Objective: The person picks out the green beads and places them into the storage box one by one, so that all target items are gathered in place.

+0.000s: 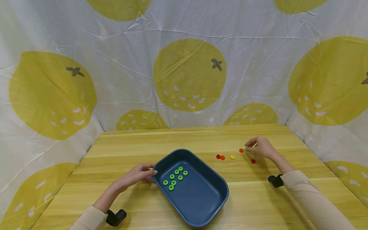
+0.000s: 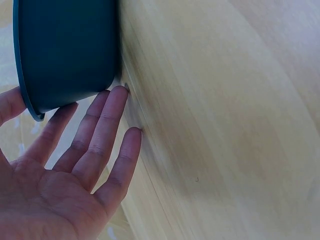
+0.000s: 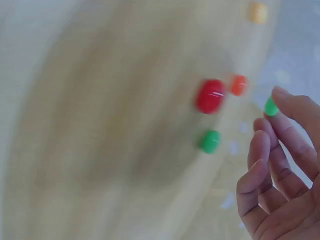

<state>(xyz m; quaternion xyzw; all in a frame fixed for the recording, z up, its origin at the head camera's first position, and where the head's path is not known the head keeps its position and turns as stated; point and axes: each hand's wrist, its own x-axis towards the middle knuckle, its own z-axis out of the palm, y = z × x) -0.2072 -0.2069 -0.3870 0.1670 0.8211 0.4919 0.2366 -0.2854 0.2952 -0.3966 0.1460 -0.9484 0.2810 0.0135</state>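
A dark blue plastic basin (image 1: 198, 206) stands on the table, with several green rings (image 1: 180, 177) lying in its left part. My left hand (image 1: 141, 174) grips its left rim, thumb over the edge and fingers along the outer wall (image 2: 70, 55). Over the table's right side, my right hand (image 1: 262, 147) pinches a small green ring (image 3: 271, 106) between thumb and index finger. Below that hand, a red ring (image 1: 253, 161) and another green ring (image 3: 210, 141) lie on the table. An orange ring (image 1: 241, 150) is just left of the fingertips.
A yellow ring (image 1: 232, 157), a second orange ring (image 1: 222, 157) and a dark red ring (image 1: 218, 157) lie between the basin and my right hand. The wooden table (image 1: 138, 140) is enclosed by a lemon-print cloth (image 1: 189, 25) at the back and sides.
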